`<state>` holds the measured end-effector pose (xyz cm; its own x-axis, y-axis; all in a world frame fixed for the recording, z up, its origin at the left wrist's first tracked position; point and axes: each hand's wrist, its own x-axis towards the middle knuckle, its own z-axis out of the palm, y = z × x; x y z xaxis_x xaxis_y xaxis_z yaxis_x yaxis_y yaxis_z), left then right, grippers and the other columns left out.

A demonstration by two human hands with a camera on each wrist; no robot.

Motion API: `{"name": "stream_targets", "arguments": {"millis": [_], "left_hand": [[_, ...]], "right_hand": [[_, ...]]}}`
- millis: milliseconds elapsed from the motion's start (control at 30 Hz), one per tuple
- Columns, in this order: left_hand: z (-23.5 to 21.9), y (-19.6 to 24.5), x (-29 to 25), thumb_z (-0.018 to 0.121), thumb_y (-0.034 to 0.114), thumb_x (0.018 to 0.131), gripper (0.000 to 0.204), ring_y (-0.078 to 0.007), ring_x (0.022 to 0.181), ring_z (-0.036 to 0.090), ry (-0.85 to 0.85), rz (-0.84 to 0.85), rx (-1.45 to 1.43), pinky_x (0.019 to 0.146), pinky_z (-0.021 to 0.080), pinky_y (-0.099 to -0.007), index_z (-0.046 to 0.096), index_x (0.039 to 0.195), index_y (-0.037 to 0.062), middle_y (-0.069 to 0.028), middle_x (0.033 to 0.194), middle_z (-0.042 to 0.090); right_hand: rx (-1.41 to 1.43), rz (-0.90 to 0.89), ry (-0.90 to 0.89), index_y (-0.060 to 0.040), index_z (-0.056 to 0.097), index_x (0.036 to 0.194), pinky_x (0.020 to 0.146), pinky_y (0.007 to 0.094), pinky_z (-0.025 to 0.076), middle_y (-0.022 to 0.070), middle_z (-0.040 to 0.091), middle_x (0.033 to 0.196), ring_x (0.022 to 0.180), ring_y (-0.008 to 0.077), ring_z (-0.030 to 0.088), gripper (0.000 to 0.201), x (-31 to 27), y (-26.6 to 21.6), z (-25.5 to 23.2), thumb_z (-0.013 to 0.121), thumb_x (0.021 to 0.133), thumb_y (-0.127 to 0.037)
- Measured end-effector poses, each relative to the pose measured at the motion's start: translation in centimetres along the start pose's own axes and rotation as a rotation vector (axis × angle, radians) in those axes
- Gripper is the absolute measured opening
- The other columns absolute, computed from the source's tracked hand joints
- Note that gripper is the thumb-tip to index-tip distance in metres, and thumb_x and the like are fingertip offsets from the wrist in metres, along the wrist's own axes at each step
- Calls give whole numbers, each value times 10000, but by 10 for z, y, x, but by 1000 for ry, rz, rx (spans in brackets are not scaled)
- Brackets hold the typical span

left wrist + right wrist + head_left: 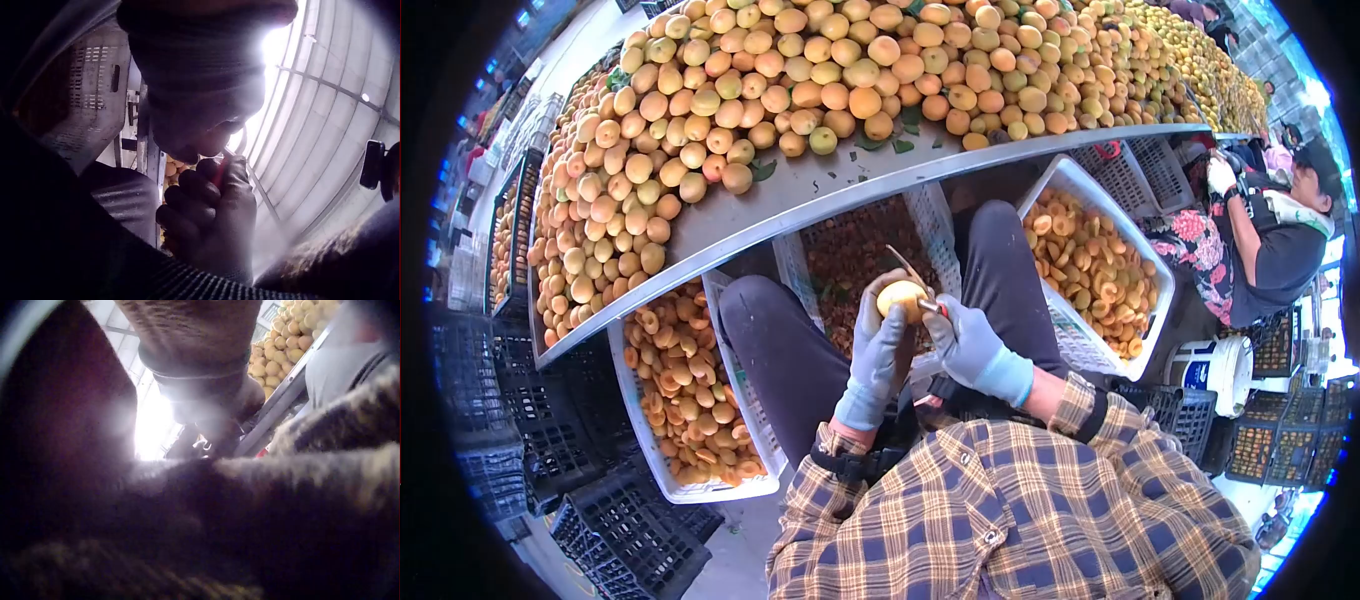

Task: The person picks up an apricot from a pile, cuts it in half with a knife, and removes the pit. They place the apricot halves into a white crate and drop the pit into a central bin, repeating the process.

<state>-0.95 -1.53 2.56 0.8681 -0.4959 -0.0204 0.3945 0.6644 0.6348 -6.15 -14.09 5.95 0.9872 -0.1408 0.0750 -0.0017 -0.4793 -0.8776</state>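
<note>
In the head view, my gloved left hand [873, 345] grips a pale yellow apricot [899, 296] between thumb and fingers, above my lap. Close beside it my gloved right hand [975, 345] holds a small knife [911, 268] by its red handle. The thin blade slants up past the apricot's right side, overlapping it in this view. Both gloves are grey with light blue cuffs. Beneath the hands, between my knees, stands a crate [942, 245] with dark reddish-brown bits inside. The wrist views are dark, and the apricot is hidden in them.
A metal-edged table [730, 222] piled with whole apricots [800, 70] spans the front. Crates of halved apricots stand left [772, 490] and right [1157, 335] of my legs. Black crates [630, 535] lie at lower left. A white bucket [1230, 375] and another person [1280, 240] are at right.
</note>
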Motion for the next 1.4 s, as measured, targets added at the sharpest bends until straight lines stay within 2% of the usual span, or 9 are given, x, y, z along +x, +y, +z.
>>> {"name": "stream_targets", "arguments": {"millis": [167, 300, 367, 400, 567, 667, 967, 1300, 1400], "left_hand": [[-6, 0, 0, 625, 321, 881, 505, -155, 1005, 534, 103, -7, 85, 928, 427, -279, 414, 1254, 54, -73, 1094, 529], [-21, -8, 5, 588, 320, 904, 470, -156, 990, 546, 196, 66, 118, 891, 455, -286, 413, 1257, 62, -76, 1096, 544], [-22, -9, 3, 564, 302, 922, 430, -168, 947, 567, 282, 21, 94, 850, 480, -297, 419, 1247, 60, -83, 1074, 565], [-21, -11, 4, 550, 290, 931, 389, -185, 919, 586, 327, 70, 125, 819, 500, -310, 446, 1219, 50, -87, 1046, 582], [-28, 1, 9, 557, 302, 922, 381, -235, 980, 590, 311, 105, -183, 871, 497, -357, 490, 1182, 32, -125, 1082, 585], [-25, 7, 8, 539, 348, 921, 447, -300, 1107, 545, 185, -59, -582, 988, 420, -417, 477, 1219, 21, -158, 1152, 579], [-12, -2, 7, 449, 436, 942, 494, -277, 1105, 544, 95, -125, -558, 1017, 374, -407, 455, 1250, 50, -115, 1164, 575], [-18, 6, 13, 570, 363, 909, 432, -184, 965, 572, 65, -24, 242, 942, 421, -327, 504, 1173, 28, -95, 1037, 603], [-26, -7, 11, 570, 415, 895, 476, -195, 966, 573, 132, -113, -87, 932, 430, -343, 517, 1161, 23, -94, 989, 616]], "right_hand": [[317, 165, -73, 11, 553, 929, 564, 289, 421, 24, 557, 695, 662, 77, 495, 425, 14, 10, 17, 447, 967, -399], [236, 149, -134, 1, 549, 963, 595, 313, 476, 89, 624, 717, 632, 157, 592, 352, 32, 19, 16, 485, 951, -344], [-607, 6, -309, -32, 521, 965, 570, 369, 506, 147, 650, 752, 618, 286, 641, 260, 43, 15, 5, 544, 884, -278], [-665, -35, -323, -62, 495, 952, 533, 425, 498, 179, 640, 744, 626, 364, 621, 244, 47, 12, 1, 577, 819, -249], [-496, -293, 8, -64, 492, 913, 521, 454, 473, 158, 635, 721, 619, 382, 618, 256, 45, 12, -4, 578, 858, -299], [89, 43, -171, -24, 511, 856, 551, 393, 436, 177, 589, 701, 637, 368, 595, 416, 20, 10, 4, 449, 951, -424], [57, 140, -221, -8, 559, 935, 647, 431, 477, 221, 624, 802, 784, 420, 604, 393, 2, 15, 12, 472, 941, -392], [-107, 176, -452, 10, 536, 880, 653, 421, 445, 249, 593, 802, 799, 423, 584, 375, 32, 2, -15, 458, 951, -349], [-118, 168, -399, 6, 519, 967, 665, 472, 458, 258, 615, 819, 819, 426, 599, 315, 17, 3, -11, 456, 944, -303]]}}
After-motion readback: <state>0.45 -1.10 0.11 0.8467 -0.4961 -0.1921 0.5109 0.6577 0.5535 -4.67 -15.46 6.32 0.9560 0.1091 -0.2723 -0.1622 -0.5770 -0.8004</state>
